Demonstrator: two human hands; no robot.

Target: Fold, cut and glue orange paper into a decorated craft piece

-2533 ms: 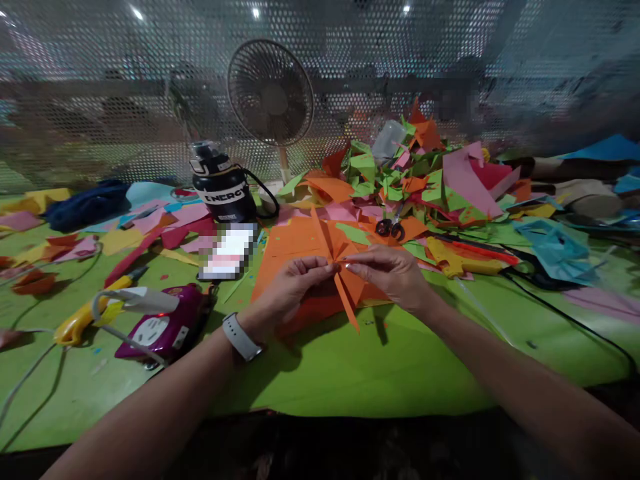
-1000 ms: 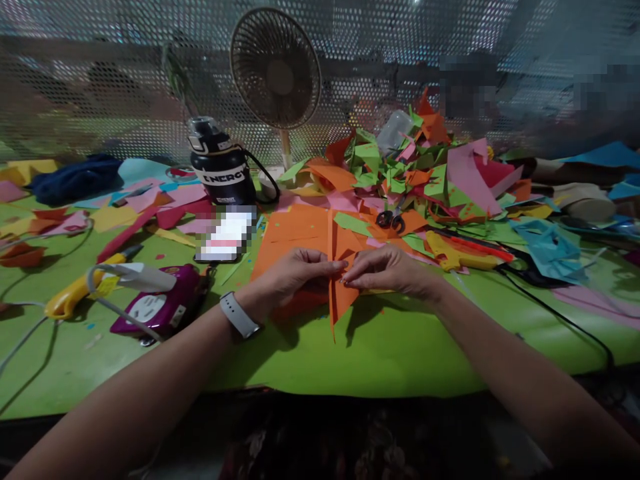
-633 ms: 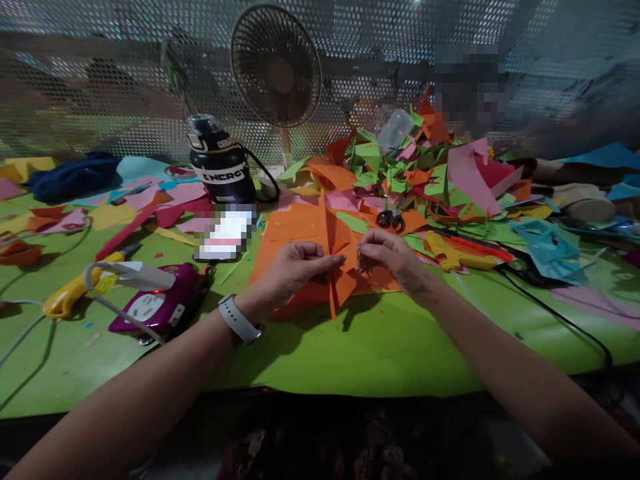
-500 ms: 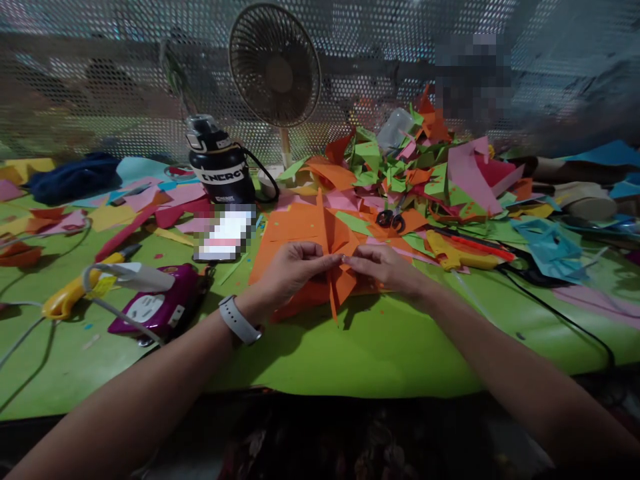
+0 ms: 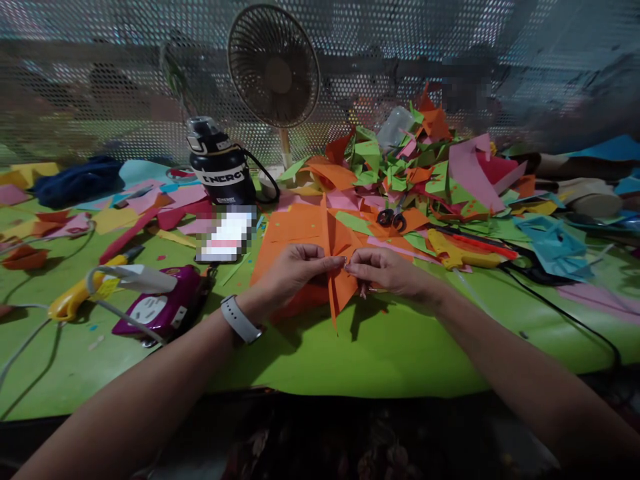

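Note:
A folded orange paper shape (image 5: 341, 293) with upright, pointed flaps is held up just over the table in front of me. My left hand (image 5: 297, 267) pinches it from the left, thumb stretched across its front and fingers curled behind. From the right, my right hand (image 5: 383, 270) has thumb and fingertips pressed together at the shape's edge, close to the left thumb tip. Its other fingers are bent and partly hidden. Beneath and behind the shape lie flat orange sheets (image 5: 290, 225). Black-handled scissors (image 5: 391, 220) rest just beyond my right hand.
A phone (image 5: 227, 233) and a dark bottle (image 5: 220, 167) stand left of the sheets, near a purple power box (image 5: 163, 303). Yellow glue guns lie at right (image 5: 463, 253) and left (image 5: 75, 293). Paper scraps (image 5: 380, 160) heap up before a fan (image 5: 274, 67).
My right fingertips have shifted slightly, and a small gap now shows between them and my left thumb. The orange paper shape has turned and tilted a little.

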